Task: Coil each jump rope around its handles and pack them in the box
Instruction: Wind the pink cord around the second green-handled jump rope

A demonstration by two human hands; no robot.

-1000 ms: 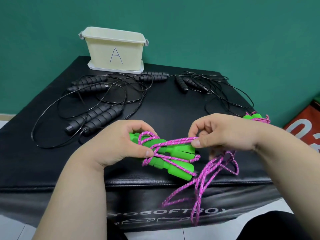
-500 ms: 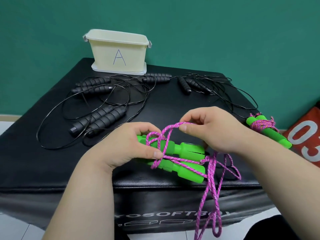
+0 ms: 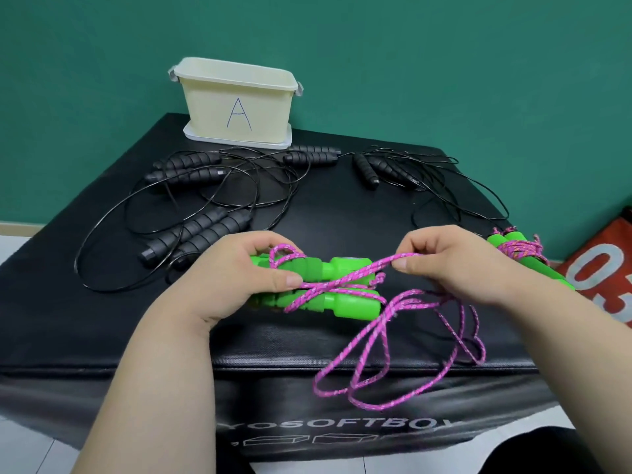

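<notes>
My left hand grips the pair of green handles of a jump rope, thumb pressing the pink cord against them. A few turns of cord cross the handles. My right hand pinches a strand of that cord just right of the handles. The loose remainder of the cord hangs in loops over the front edge of the black box top. The cream box marked "A" stands open at the back.
Another green-handled rope, wound in pink cord, lies at the right edge. Several black ropes with foam handles and thin tangled cords sprawl across the black padded surface. A red object sits beyond the right edge.
My right hand swung the pink strand up over the handles and now out to their right. The hanging loops have shortened. My left hand has kept its hold on the handles.
</notes>
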